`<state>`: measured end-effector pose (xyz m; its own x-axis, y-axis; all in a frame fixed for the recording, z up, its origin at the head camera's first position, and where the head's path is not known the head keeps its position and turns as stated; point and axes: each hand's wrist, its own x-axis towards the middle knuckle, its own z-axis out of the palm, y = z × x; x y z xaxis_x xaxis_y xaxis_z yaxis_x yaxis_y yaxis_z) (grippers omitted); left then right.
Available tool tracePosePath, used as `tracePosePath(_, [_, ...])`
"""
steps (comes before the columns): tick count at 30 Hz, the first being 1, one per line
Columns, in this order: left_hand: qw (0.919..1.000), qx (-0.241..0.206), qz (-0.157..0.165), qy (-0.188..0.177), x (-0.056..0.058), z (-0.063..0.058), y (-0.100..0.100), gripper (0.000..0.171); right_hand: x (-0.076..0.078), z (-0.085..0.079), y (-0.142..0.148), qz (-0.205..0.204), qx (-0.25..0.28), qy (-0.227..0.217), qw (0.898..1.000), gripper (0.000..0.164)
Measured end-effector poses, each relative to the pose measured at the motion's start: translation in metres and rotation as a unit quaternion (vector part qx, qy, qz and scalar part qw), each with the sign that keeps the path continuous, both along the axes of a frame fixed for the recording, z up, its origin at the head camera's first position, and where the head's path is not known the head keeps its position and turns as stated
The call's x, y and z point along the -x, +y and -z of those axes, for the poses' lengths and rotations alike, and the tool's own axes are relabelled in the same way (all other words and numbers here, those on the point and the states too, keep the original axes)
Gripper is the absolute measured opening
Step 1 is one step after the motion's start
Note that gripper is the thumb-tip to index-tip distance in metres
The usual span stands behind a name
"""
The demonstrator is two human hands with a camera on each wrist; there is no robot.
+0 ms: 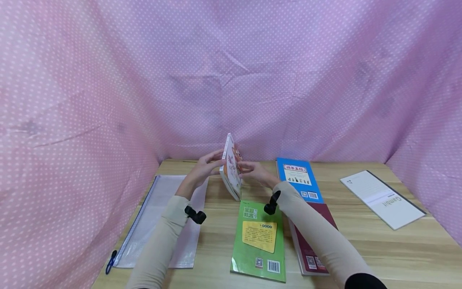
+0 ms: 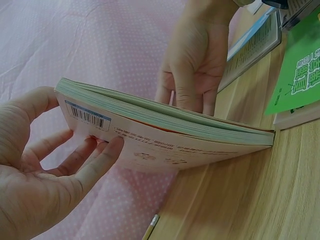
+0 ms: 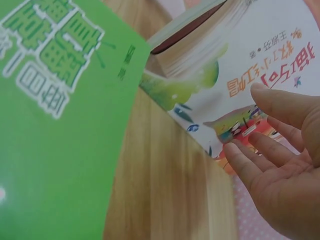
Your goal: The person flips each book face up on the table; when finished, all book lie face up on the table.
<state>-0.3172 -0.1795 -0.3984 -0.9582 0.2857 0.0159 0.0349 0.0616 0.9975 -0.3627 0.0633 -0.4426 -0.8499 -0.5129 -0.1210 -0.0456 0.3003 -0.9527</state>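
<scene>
A white paperback children's book point(image 1: 229, 170) with a cartoon front cover stands tilted up from the wooden table, its lower corner on the wood. My left hand point(image 1: 202, 168) holds it from the back-cover side. In the left wrist view, one finger of this hand point(image 2: 45, 165) meets the upper corner by the barcode, and the others lie against the back cover. On the opposite side is my right hand point(image 1: 258, 172), fingers loosely spread at the front cover. The right wrist view shows the right hand point(image 3: 285, 145) over the red cartoon picture, gripping nothing.
A green book point(image 1: 258, 263) lies just in front. To its right are a blue book point(image 1: 312, 172) and a dark red book point(image 1: 303, 249), partly under my right arm. A white notepad point(image 1: 382, 200) lies far right. A translucent zip pouch point(image 1: 148, 233) is at left. Pink dotted cloth point(image 1: 231, 80) hangs behind.
</scene>
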Motion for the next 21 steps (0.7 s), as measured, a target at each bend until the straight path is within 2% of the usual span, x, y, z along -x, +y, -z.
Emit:
tracePosePath(5, [1.0000,0.007,-0.003,-0.003,0.000,0.002,-0.005,0.058,0.003,0.008,0.001,-0.001,-0.042,0.018,0.999,0.062])
tracePosePath(9, [0.9998,0.017,-0.007,-0.002,-0.002,0.003,-0.010,0.058,0.005,0.013,0.001,-0.013,-0.039,0.024,0.999,0.063])
tracePosePath(17, [0.9999,-0.007,-0.015,-0.004,-0.002,0.009,-0.018,0.055,0.011,0.019,-0.002,-0.018,-0.074,0.048,0.996,0.064])
tracePosePath(21, [0.9996,-0.005,-0.025,-0.008,-0.002,0.013,-0.022,0.055,0.012,0.020,-0.004,-0.021,-0.090,0.057,0.994,0.063])
